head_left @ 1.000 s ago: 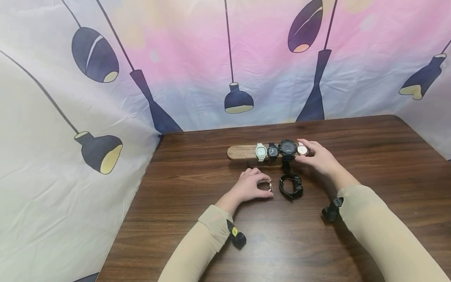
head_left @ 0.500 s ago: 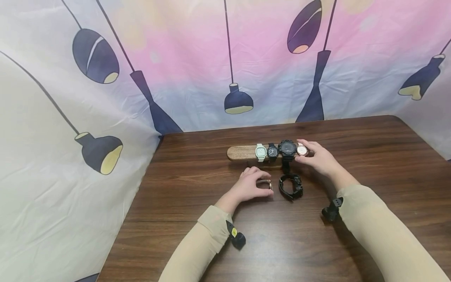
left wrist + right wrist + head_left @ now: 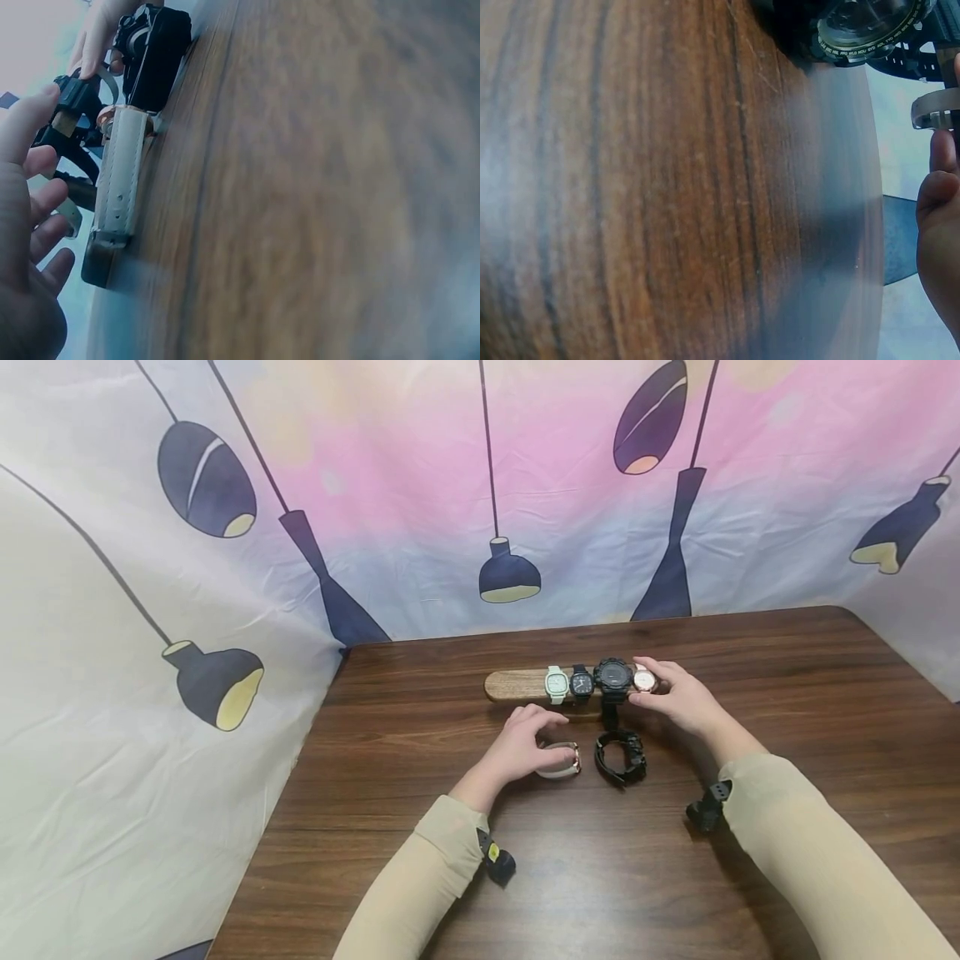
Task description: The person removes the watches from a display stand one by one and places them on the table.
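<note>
A wooden watch stand (image 3: 513,685) carries a pale green watch (image 3: 556,683), a small black square watch (image 3: 581,682), a chunky black watch (image 3: 615,675) and a rose-gold watch (image 3: 643,679). My right hand (image 3: 686,697) grips the stand's right end, thumb and index finger either side of the rose-gold watch. On the table in front, a white-strapped watch (image 3: 124,172) lies on its side. My left hand (image 3: 517,747) is beside it with fingers spread, its thumb overlapping the strap in the head view. Another chunky black watch (image 3: 633,760) lies just right of it.
Everything stands on a dark wooden table (image 3: 600,868). A printed cloth (image 3: 420,485) with lamp drawings hangs behind the table's far edge. Small black cameras sit at both cuffs, such as the right wrist camera (image 3: 705,814).
My left hand has let go of the white-strapped watch; its fingers have spread and drawn back slightly left, showing more of the strap. My right hand and the stand have stayed put.
</note>
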`<state>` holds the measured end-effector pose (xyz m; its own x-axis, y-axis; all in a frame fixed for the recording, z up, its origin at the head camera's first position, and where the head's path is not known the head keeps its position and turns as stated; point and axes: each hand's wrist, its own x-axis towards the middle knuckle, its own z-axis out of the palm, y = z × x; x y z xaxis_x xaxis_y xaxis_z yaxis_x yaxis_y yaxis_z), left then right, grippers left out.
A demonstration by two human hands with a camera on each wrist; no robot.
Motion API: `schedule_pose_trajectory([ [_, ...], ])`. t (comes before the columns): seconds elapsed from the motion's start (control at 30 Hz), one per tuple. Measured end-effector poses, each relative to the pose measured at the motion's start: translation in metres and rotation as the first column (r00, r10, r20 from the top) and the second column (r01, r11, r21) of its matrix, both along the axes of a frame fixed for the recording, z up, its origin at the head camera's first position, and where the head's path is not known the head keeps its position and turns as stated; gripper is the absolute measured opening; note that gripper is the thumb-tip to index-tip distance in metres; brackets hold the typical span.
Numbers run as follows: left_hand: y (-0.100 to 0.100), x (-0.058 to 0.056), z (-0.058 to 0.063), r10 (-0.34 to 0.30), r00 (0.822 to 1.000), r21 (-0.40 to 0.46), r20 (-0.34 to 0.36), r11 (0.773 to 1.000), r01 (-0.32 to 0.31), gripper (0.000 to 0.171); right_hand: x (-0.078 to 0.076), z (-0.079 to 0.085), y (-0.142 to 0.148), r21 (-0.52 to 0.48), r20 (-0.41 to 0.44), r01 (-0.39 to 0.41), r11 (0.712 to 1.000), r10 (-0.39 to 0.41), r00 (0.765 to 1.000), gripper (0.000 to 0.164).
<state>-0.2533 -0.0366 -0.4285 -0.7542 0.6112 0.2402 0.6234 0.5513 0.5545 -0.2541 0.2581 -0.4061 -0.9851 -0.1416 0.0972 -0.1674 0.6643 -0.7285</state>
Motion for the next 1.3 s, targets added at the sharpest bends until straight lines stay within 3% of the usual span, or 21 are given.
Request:
schedule_pose_trajectory([
  [0.27,-0.007,0.001,0.012,0.007,1.000,0.038,0.022,0.999,-0.008,0.048,-0.001,0.001,0.001,0.000,0.003,-0.004,1.000,0.004,1.000,0.074],
  [0.47,-0.014,-0.001,0.016,0.013,1.000,0.075,-0.008,0.997,-0.012,0.048,0.000,0.001,0.000,-0.003,0.006,-0.009,1.000,0.009,1.000,0.074],
  [0.83,-0.032,-0.006,0.018,0.121,0.992,0.144,-0.022,0.983,-0.117,0.045,-0.001,-0.002,0.002,0.004,-0.005,0.004,1.000,-0.004,1.000,0.075],
  [1.3,-0.044,-0.013,0.030,0.195,0.978,0.150,-0.072,0.972,-0.183,0.044,0.001,0.000,0.000,-0.003,0.000,-0.001,1.000,0.001,1.000,0.074],
])
